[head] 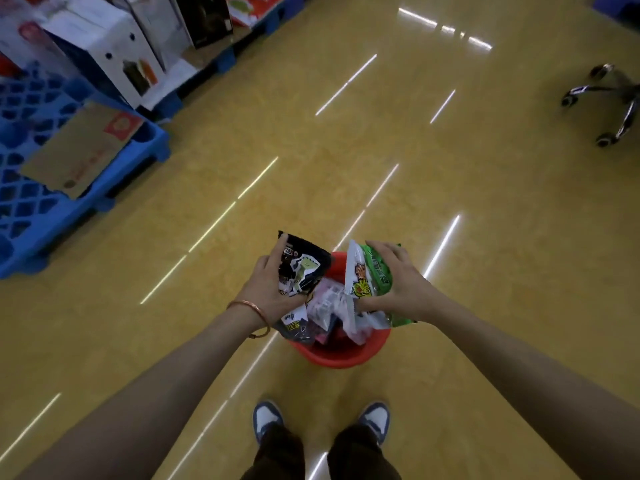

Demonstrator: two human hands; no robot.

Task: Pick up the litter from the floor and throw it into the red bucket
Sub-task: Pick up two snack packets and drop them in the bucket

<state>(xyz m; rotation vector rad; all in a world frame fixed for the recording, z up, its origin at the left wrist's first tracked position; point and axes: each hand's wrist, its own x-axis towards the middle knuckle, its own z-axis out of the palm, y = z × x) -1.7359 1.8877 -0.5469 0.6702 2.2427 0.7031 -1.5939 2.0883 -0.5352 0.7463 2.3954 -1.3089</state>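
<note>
While both bare arms are stretched forward, a round red plastic bucket (332, 356) is seen standing on the glossy yellow floor (450, 202), at 12 o'clock from a pair of blue-and-white sneakers (266, 418). A crumpled black snack wrapper with white print (304, 271) is gripped by the left hand (266, 289): its fingers (282, 248) are curled over the wrapper's far edge and the thumb is pressed against its near side. A green-and-white snack wrapper (367, 278) is clutched by the right hand (398, 289), whose spread fingers (381, 251) are bent over its top while the thumb is closed on its lower edge. Both wrappers are held above the bucket's mouth, the black one toward its 10 o'clock rim and the green one toward its 2 o'clock rim. Inside the bucket, a heap of mixed pink, white and dark wrappers (325, 306) is piled to the rim. A thin copper-coloured bangle (257, 315) is worn on the left wrist. At 10 o'clock from the bucket, well apart, a blue plastic pallet (20, 209) is laid with a flat brown cardboard sheet (83, 147) and white cartons (104, 46). At 2 o'clock, a chrome wheeled chair base (613, 109) is seen.
</note>
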